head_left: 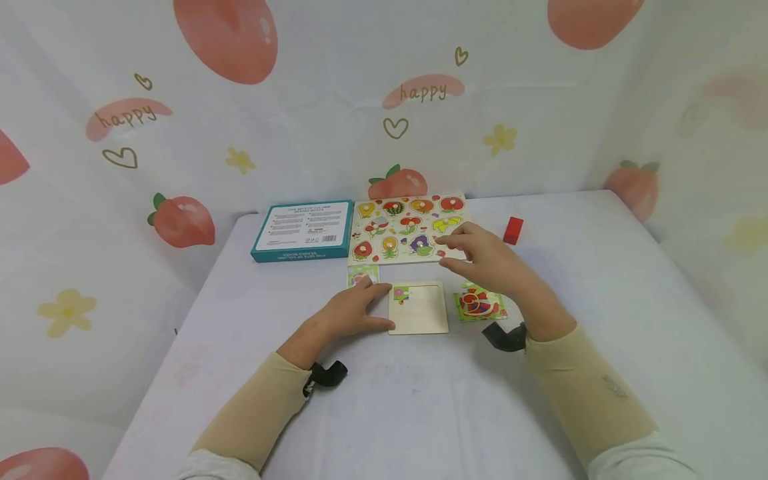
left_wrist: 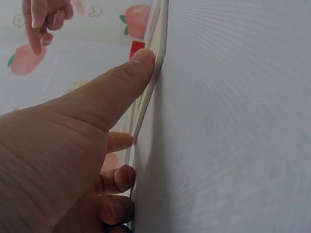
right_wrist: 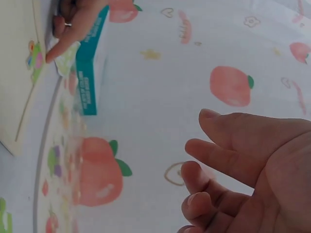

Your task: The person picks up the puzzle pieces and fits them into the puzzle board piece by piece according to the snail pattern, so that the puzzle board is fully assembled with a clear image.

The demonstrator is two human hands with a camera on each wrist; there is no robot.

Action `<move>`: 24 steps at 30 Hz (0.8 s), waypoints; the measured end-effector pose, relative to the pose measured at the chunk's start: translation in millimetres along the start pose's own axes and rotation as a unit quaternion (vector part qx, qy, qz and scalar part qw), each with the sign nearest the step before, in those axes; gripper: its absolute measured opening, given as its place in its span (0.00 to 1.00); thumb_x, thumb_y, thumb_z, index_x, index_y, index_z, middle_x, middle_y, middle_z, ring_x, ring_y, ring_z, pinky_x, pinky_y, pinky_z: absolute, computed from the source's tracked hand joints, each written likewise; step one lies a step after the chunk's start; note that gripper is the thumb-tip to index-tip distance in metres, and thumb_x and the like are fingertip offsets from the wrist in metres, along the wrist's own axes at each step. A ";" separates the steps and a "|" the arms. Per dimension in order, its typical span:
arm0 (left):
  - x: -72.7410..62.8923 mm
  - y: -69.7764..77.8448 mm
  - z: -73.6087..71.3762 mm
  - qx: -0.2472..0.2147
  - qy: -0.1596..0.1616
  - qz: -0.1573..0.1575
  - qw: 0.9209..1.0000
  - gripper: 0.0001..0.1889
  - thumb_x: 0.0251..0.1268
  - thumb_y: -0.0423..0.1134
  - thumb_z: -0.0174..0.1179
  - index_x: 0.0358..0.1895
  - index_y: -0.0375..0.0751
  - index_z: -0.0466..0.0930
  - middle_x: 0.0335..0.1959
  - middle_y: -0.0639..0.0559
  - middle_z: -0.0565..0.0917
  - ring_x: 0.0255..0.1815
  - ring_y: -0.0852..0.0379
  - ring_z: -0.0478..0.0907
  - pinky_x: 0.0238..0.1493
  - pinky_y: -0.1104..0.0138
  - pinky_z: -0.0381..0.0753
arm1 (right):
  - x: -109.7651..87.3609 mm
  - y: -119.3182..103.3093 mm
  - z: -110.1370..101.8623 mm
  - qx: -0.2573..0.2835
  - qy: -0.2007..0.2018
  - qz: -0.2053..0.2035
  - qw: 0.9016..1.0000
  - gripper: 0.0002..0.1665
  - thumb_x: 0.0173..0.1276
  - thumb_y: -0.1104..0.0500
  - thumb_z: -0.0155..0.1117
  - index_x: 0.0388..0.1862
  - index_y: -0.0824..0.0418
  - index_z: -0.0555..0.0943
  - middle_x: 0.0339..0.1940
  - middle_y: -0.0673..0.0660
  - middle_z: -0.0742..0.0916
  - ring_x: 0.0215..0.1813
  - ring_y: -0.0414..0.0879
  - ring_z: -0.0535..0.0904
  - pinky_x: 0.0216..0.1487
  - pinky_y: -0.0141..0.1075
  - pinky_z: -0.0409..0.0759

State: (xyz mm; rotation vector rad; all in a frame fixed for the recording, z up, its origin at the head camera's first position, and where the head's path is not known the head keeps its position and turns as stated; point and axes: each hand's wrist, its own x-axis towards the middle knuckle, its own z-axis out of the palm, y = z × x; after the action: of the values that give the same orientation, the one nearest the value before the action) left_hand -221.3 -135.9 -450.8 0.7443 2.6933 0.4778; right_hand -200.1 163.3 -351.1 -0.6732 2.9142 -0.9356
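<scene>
A pale square wooden puzzle tray (head_left: 427,312) lies on the table with one small green and pink jigsaw piece (head_left: 400,293) in its upper left corner. My left hand (head_left: 354,310) is at the tray's left side, with the thumb by the lower corner and the index finger by the upper one. In the left wrist view, the thumb (left_wrist: 114,90) touches the tray's edge. My right hand (head_left: 489,260) hovers empty above the right of the tray, fingers apart and loosely bent. Below it, several colourful puzzle pieces (head_left: 480,303) lie in a pile.
A fruit peg puzzle board (head_left: 384,257) lies behind the tray, beside a teal and white box (head_left: 303,230). A green patterned card (head_left: 363,272) is partly behind my left hand. A red block (head_left: 513,231) stands at the back right, near the patterned backdrop (head_left: 336,133).
</scene>
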 end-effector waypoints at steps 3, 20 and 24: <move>0.3 -0.1 0.3 0.002 0.000 0.002 1.000 0.47 0.57 0.66 0.71 0.78 0.53 0.67 0.58 0.50 0.72 0.49 0.52 0.72 0.53 0.59 0.76 | -4.5 -0.6 -7.8 0.010 0.015 -0.001 1.000 0.27 0.73 0.53 0.69 0.68 0.60 0.81 0.51 0.58 0.80 0.45 0.52 0.74 0.42 0.43 0.77; 0.2 0.7 -0.5 0.002 0.003 0.003 1.000 0.47 0.57 0.65 0.72 0.78 0.52 0.67 0.57 0.50 0.72 0.48 0.52 0.72 0.51 0.59 0.76 | -17.1 22.9 -35.6 0.010 0.038 0.041 0.998 0.26 0.74 0.54 0.68 0.67 0.60 0.80 0.46 0.58 0.80 0.40 0.51 0.70 0.36 0.43 0.70; -0.1 1.1 -1.3 0.002 0.001 0.003 1.000 0.47 0.57 0.65 0.72 0.78 0.52 0.67 0.56 0.50 0.72 0.47 0.52 0.72 0.50 0.60 0.76 | -17.2 32.0 -36.5 0.026 0.035 0.063 0.997 0.25 0.74 0.54 0.68 0.67 0.60 0.80 0.46 0.58 0.80 0.42 0.52 0.69 0.37 0.42 0.70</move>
State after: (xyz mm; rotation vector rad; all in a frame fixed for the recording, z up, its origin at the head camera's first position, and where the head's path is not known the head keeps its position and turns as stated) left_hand -221.2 -135.4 -449.3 0.7528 2.6958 0.4759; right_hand -202.1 213.7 -341.0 -0.4585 2.9385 -1.0378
